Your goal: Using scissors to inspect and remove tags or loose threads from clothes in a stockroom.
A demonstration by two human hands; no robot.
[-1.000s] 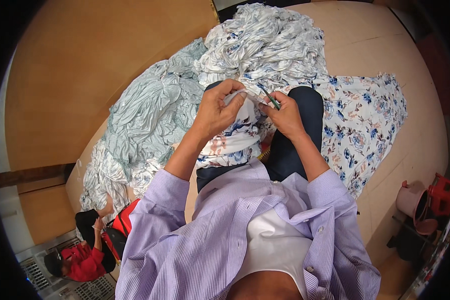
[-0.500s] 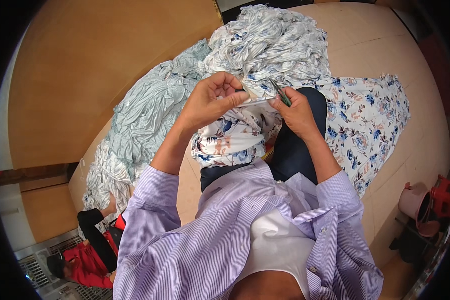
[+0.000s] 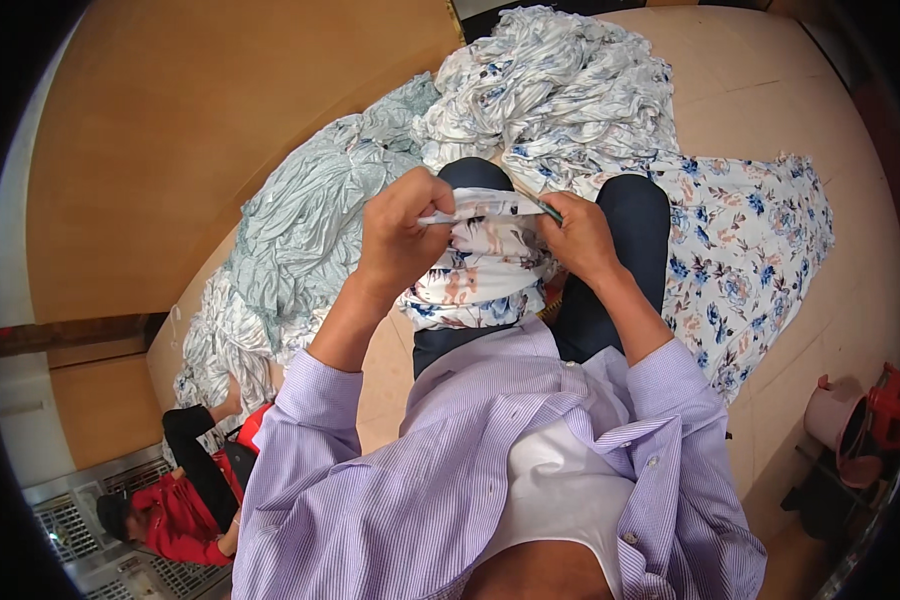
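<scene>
A strip of white floral fabric (image 3: pixel 490 203) is stretched between my two hands, above my lap. My left hand (image 3: pixel 402 225) is closed on its left end, fingers curled into a fist. At the other end, my right hand (image 3: pixel 578 238) pinches the fabric and also grips small green-handled thread snips (image 3: pixel 545 208), whose blades point up and to the left. More of the floral fabric (image 3: pixel 465 290), patterned with blue and peach flowers, lies bunched across my left thigh under the hands.
A crumpled pile of white floral cloth (image 3: pixel 560 85) lies beyond my knees, with grey-green cloth (image 3: pixel 315 220) to its left. Floral fabric (image 3: pixel 740 250) spreads over the floor at right. A wooden panel (image 3: pixel 220 130), a pink bucket (image 3: pixel 830 410) and a person in red (image 3: pixel 175 515) are around.
My left hand has turned from an open-knuckled pinch into a fist, pulling the fabric strip taut. The snips have tipped lower in my right hand. The view has shifted slightly.
</scene>
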